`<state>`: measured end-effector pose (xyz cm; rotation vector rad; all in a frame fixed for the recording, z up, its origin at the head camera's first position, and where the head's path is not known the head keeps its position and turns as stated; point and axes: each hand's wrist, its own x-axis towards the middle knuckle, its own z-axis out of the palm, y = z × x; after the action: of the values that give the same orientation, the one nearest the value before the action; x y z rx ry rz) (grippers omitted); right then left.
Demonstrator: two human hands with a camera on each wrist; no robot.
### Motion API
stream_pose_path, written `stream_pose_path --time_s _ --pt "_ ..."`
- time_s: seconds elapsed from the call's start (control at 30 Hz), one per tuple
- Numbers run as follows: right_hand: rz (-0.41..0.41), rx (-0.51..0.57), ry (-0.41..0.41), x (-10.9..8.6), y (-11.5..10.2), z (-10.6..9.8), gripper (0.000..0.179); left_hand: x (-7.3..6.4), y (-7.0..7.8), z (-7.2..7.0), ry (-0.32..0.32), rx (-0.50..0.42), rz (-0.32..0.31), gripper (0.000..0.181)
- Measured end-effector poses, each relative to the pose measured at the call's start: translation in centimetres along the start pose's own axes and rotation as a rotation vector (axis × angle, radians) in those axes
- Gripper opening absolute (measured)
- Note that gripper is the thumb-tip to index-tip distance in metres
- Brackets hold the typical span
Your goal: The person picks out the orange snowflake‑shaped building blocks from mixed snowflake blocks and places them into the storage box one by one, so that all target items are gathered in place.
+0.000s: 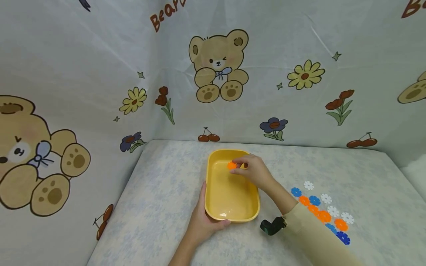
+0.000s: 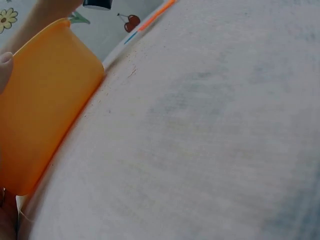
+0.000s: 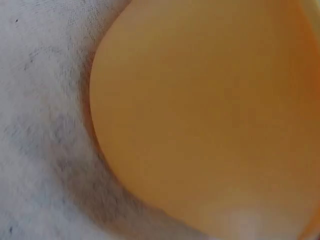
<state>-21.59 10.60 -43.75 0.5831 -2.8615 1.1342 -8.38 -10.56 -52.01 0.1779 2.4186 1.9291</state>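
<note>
A yellow rectangular plastic tray [image 1: 229, 195] with rounded corners stands on the table in the head view. My left hand [image 1: 203, 221] grips its near left corner, thumb [image 2: 5, 70] along the near side and fingers at the left wall. Over the far end of the tray, my right hand [image 1: 253, 170] pinches an orange disc [image 1: 231, 166] between thumb and index finger. The disc looks like the notched, flower-shaped ones on the table. Tray wall [image 3: 200, 115] fills most of the right wrist view, where neither the right hand's fingers nor the disc show.
Right of the tray, several flower-shaped discs lie in a slanting group: white [image 1: 333, 211], orange [image 1: 324, 216] and blue [image 1: 314, 200]. A black wrist camera [image 1: 273, 226] sticks out from the right sleeve. A bear-print cloth [image 1: 179, 48] hangs behind the table.
</note>
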Motion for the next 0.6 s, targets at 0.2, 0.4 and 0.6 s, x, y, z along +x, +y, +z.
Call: stream_pose_path --time_s 0.2,0.4,0.6 --pt "0.017 -0.02 -0.058 0.9 -0.6 1.8 0.042 0.1 0.0 -0.1 -0.009 0.016 -0.019 0.133" --pt "0.058 -0.012 -0.072 1.7 -0.9 3.6 0.039 0.1 -0.1 -0.1 -0.007 0.036 -0.003 0.132" --pt "0.134 -0.062 -0.044 2.3 -0.5 5.4 0.036 0.1 -0.2 -0.1 -0.004 0.038 0.024 0.131"
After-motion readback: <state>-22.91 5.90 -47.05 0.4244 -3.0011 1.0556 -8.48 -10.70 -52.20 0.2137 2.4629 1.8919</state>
